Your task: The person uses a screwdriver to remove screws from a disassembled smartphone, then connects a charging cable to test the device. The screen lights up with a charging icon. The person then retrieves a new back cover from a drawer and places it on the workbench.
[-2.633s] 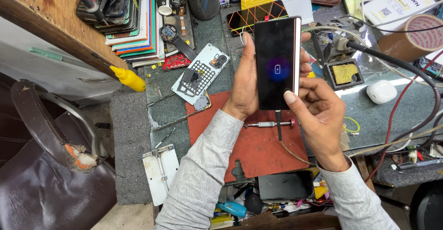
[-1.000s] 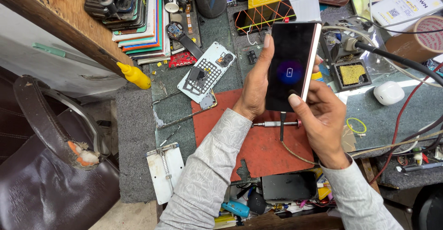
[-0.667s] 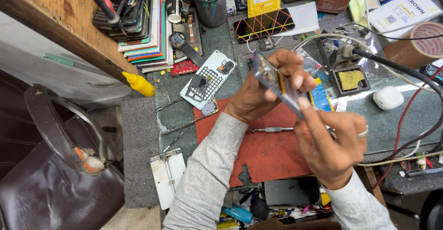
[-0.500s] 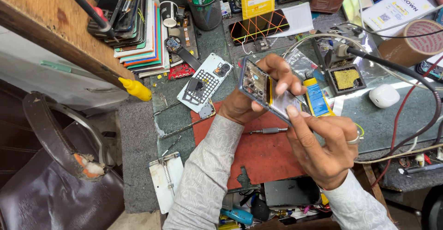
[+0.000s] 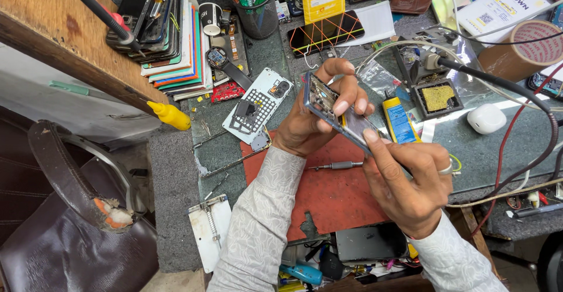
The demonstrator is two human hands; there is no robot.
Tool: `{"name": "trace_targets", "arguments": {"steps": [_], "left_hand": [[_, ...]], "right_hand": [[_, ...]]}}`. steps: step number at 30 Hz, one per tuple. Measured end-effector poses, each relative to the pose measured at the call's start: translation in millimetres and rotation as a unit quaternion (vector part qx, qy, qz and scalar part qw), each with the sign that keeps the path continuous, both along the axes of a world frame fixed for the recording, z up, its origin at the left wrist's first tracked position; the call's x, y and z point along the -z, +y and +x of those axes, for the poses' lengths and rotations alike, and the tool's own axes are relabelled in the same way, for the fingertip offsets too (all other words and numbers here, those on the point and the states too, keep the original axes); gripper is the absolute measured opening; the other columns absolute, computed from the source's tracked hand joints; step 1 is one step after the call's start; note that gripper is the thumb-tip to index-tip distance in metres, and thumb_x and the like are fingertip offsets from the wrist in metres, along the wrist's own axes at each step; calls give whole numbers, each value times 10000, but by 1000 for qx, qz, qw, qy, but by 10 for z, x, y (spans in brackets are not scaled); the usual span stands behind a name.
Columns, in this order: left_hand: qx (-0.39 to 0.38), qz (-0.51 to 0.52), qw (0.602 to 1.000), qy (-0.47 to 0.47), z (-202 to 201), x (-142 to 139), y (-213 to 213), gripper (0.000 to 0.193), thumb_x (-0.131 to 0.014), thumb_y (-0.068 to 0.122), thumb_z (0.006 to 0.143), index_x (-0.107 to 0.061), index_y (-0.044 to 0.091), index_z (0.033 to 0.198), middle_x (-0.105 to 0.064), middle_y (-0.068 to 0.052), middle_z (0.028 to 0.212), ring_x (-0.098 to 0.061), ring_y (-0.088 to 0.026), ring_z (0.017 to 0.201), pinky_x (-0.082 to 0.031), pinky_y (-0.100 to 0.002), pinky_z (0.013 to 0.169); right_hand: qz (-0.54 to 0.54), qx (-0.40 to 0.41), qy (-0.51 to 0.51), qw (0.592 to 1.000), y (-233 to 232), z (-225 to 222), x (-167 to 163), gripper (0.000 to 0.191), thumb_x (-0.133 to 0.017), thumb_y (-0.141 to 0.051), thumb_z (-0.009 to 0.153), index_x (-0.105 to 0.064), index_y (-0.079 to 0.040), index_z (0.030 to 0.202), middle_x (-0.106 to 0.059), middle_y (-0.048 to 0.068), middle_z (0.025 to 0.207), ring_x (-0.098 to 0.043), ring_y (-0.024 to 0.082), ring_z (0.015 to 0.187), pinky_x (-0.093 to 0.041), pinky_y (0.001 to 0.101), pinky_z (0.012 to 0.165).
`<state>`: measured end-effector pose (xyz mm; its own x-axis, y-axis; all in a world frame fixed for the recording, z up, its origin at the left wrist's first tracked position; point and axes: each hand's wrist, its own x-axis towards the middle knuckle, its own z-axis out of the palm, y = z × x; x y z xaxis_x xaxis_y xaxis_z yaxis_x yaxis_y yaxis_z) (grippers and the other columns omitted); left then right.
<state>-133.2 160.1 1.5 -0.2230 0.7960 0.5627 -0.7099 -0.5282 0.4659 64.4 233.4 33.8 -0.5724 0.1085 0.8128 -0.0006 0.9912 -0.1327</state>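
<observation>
Both hands hold an opened smartphone (image 5: 337,115) above a red work mat (image 5: 334,195). The phone is tilted with its open back up, so its inner parts show. My left hand (image 5: 314,119) grips its upper end, fingers curled over the edge. My right hand (image 5: 407,180) holds the lower end, thumb pressed on the edge, a ring on one finger. A small screwdriver (image 5: 335,165) lies on the mat just under the phone.
A white phone back frame (image 5: 261,104) lies left of the hands. A stack of phones and cases (image 5: 170,40), a pen cup (image 5: 258,10), a glue tube (image 5: 400,121), a tape roll (image 5: 522,48), a white earbud case (image 5: 487,118) and cables crowd the bench. A worn chair (image 5: 70,210) stands left.
The phone was held upright with its lit screen facing me; both hands have turned it over and lowered it, so its open back now faces up.
</observation>
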Motion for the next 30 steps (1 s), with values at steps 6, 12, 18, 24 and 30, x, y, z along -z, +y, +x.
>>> {"name": "trace_targets", "arguments": {"steps": [6,12,18,24,30], "left_hand": [[-72,-78,994,-13,65,-58,11,642,-796,131,982,-416,58,1495,-589,-29,1032,-622,-188,1135,-503,-347,1066],[-161,-188,969,-25,135,-30,156,619,-764,159,970,-458,25,1490,-633,-44,1074,-650,-176,1077,-547,-350,980],[-201,-210,957,-12,146,34,218,407,-782,180,966,-548,39,1268,-629,-21,1022,-634,-121,948,-543,-297,831],[-216,-212,953,-10,165,36,266,339,-798,206,958,-571,51,1157,-618,-2,1034,-616,-92,944,-537,-277,822],[-237,-229,944,16,184,21,246,358,-799,240,948,-597,43,1167,-645,-8,1048,-629,-85,949,-542,-264,808]], "right_hand": [[-67,26,-1,997,10,-98,1,404,-853,24,899,-742,-51,1280,-618,55,920,-569,236,828,-461,390,760],[-137,-21,-41,990,114,-154,-2,511,-754,8,966,-599,-44,1450,-632,122,992,-589,283,833,-479,395,771],[-130,-38,-55,989,166,-201,27,515,-723,17,995,-578,-51,1484,-632,154,991,-605,294,865,-494,396,789],[-156,-43,-72,984,178,-216,38,485,-703,26,1011,-572,-18,1477,-619,152,991,-578,264,789,-465,379,723],[-152,-41,-74,985,218,-233,110,469,-684,22,1047,-562,-12,1499,-634,153,969,-575,268,805,-460,370,740]]}}
